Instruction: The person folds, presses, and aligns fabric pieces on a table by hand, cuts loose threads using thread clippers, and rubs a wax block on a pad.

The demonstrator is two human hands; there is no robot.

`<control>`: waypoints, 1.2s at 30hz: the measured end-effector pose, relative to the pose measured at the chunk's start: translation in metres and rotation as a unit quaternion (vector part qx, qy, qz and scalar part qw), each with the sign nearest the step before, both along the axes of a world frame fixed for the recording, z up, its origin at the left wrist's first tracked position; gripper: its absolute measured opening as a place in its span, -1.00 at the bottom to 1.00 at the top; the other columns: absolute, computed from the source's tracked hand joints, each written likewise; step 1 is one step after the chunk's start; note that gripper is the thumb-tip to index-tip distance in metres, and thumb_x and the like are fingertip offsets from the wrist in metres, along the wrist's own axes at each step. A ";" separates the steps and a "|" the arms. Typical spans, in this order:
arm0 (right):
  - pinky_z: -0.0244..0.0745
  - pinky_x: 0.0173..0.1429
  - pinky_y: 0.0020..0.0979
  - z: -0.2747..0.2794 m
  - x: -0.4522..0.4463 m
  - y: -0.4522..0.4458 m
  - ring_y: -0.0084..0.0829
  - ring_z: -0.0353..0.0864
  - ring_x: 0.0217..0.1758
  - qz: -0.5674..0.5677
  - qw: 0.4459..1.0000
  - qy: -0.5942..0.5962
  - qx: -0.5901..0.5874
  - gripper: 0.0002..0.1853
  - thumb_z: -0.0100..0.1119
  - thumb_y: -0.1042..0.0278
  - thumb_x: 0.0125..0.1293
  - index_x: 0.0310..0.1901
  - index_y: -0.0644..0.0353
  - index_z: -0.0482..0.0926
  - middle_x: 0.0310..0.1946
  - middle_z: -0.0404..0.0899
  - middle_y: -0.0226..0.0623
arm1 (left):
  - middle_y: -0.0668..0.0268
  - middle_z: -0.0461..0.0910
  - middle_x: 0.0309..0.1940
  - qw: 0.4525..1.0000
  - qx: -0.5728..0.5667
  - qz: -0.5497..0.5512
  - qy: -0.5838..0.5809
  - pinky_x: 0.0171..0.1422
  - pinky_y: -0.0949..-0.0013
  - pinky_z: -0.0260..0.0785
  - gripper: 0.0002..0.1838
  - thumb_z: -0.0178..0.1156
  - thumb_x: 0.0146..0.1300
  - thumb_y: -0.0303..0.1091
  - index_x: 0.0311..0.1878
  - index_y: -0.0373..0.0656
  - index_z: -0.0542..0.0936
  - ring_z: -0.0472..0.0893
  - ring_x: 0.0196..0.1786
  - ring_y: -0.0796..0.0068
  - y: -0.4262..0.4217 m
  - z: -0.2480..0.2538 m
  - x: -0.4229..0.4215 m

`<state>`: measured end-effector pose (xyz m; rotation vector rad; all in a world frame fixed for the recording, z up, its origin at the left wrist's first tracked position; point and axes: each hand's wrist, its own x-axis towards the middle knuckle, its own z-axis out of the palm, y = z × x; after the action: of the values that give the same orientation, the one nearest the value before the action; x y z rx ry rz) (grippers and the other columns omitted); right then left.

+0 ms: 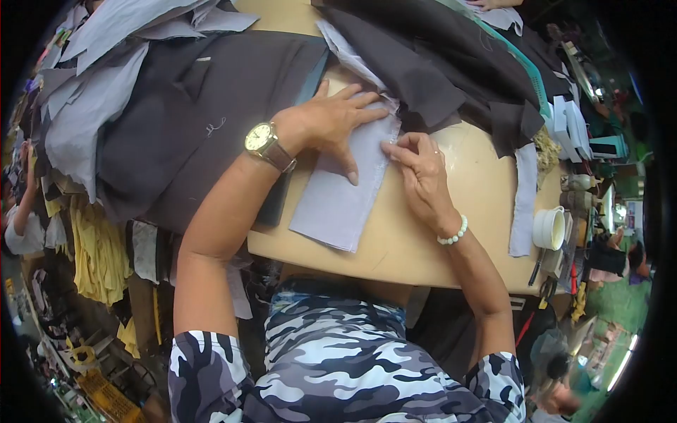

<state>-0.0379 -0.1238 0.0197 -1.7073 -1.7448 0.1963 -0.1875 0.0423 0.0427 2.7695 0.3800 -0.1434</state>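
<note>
A light grey fabric piece (335,204), long and narrow with a frayed right edge, lies flat on the tan tabletop. Spread out on its upper part is my left hand (335,120), open, fingers pointing up and right, thumb downward. At the right edge of that piece, my right hand (423,169) is closed in a pinch, thumb against index finger. Whatever sits between those fingertips, the edge or a thread, is too small to make out. Dark fabric (197,120) is layered left of the piece, and more dark cloth (416,63) lies beyond it.
Grey cut pieces (92,127) are heaped at the far left. On the right are a grey strip (522,201), a white cup (549,229) and scissors (546,289). A teal plastic rim (518,53) curves behind the dark cloth. Another person's hand (486,3) shows at the top.
</note>
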 end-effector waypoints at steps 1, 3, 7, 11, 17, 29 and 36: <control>0.28 0.03 -0.23 0.000 -0.002 -0.001 -0.18 0.45 -0.12 0.004 1.000 -0.012 -0.001 -0.66 0.07 0.59 0.07 -0.12 0.10 0.67 -0.23 0.49 -0.20 | 0.12 0.04 0.46 1.000 -0.004 0.000 0.002 0.42 -0.38 -0.21 0.34 0.52 -0.55 0.24 0.44 0.00 0.15 -0.06 0.51 0.00 0.000 0.001 -0.001; 0.28 0.04 -0.21 0.003 -0.010 -0.014 -0.18 0.45 -0.10 0.031 0.999 -0.044 -0.003 -0.67 0.07 0.57 0.08 -0.12 0.11 0.67 -0.23 0.49 -0.19 | 0.12 0.04 0.46 1.000 -0.003 0.001 -0.002 0.42 -0.38 -0.23 0.34 0.51 -0.55 0.25 0.44 0.01 0.15 -0.06 0.51 0.01 0.001 -0.001 -0.001; 0.27 0.06 -0.17 0.006 -0.034 -0.054 -0.17 0.46 -0.10 0.103 0.993 -0.047 -0.026 -0.71 0.07 0.54 0.09 -0.15 0.11 0.67 -0.23 0.49 -0.18 | 0.12 0.05 0.46 1.000 -0.009 0.005 0.002 0.43 -0.38 -0.25 0.35 0.51 -0.57 0.27 0.44 0.02 0.15 -0.06 0.52 0.01 0.000 0.000 -0.001; 0.29 0.02 -0.22 0.012 -0.039 -0.059 -0.18 0.48 -0.15 0.106 0.994 0.001 -0.039 -0.70 0.09 0.55 0.08 -0.14 0.12 0.67 -0.24 0.49 -0.18 | 0.12 0.05 0.46 1.000 -0.003 0.002 -0.001 0.43 -0.37 -0.25 0.36 0.51 -0.59 0.28 0.44 0.01 0.15 -0.07 0.52 0.01 0.000 -0.002 0.000; 0.32 -0.03 -0.26 0.006 -0.022 -0.024 -0.21 0.47 -0.14 0.037 0.997 -0.058 -0.026 -0.64 0.12 0.57 0.04 -0.08 0.11 0.65 -0.16 0.47 -0.20 | 0.12 0.05 0.46 1.000 -0.005 0.004 -0.007 0.43 -0.37 -0.25 0.37 0.52 -0.58 0.27 0.44 0.00 0.14 -0.06 0.51 0.00 0.001 -0.004 0.000; 0.27 0.11 -0.25 0.013 -0.047 -0.074 -0.22 0.46 -0.04 0.167 0.984 -0.054 -0.040 -0.56 0.05 0.46 0.01 0.00 0.19 0.58 -0.08 0.45 -0.19 | 0.12 0.04 0.46 1.000 -0.002 0.010 -0.006 0.44 -0.37 -0.26 0.36 0.54 -0.60 0.23 0.44 0.04 0.15 -0.07 0.52 0.02 -0.001 -0.003 0.000; 0.27 0.12 -0.27 0.019 -0.058 -0.082 -0.24 0.44 -0.01 0.158 0.951 -0.265 -0.002 -0.61 0.04 0.36 0.05 -0.04 0.21 0.59 -0.04 0.46 -0.18 | 0.13 0.04 0.46 1.000 -0.002 0.014 0.000 0.44 -0.36 -0.25 0.35 0.54 -0.58 0.21 0.44 0.05 0.14 -0.07 0.52 0.03 0.000 -0.003 0.000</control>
<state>-0.0961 -0.2053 0.0385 -1.5624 -2.4119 -0.1381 -0.1875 0.0419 0.0397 2.7588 0.4166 -0.1364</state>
